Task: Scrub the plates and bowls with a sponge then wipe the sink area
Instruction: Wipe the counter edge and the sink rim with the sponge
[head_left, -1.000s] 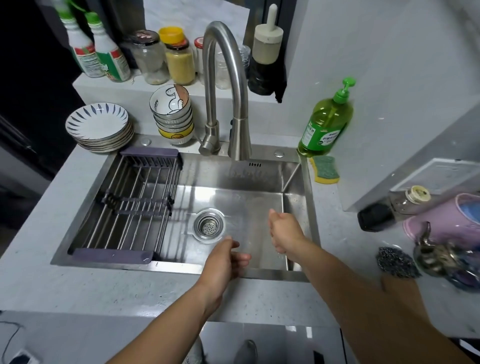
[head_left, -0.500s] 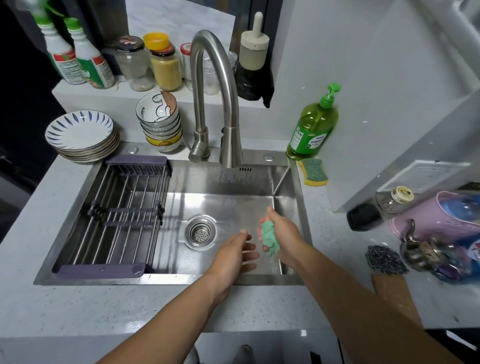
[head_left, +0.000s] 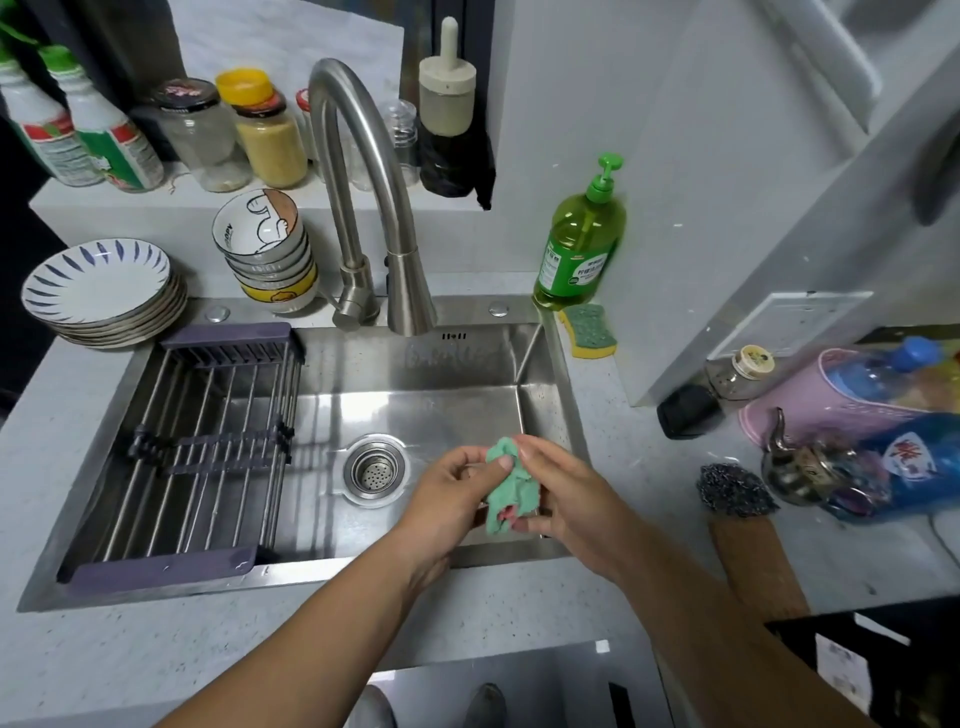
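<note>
Both hands meet over the sink (head_left: 467, 364), left hand (head_left: 452, 499) and right hand (head_left: 571, 504), fingers (head_left: 527, 453) pinching a crumpled green cloth (head_left: 511, 488) between them, with the drain just left of the left fingers. I'd shake it flat and fold it into a pad before wiping. The count: one cloth, one sponge (head_left: 589, 332) well beyond the right fingers, one plate stack (head_left: 98, 280) and one bowl stack (head_left: 265, 249) far beyond the left fingers, roughly five apiece.

Your grey speckled counter (head_left: 130, 649) has the sink (head_left: 311, 571) set in its middle. From the sink, you have stacked plates (head_left: 98, 280) at 10 o'clock, stacked bowls (head_left: 265, 244) at 11, a green soap bottle (head_left: 582, 244) at 1 with a sponge (head_left: 589, 330) just beside it, and a steel scourer (head_left: 730, 491) at 3.
</note>
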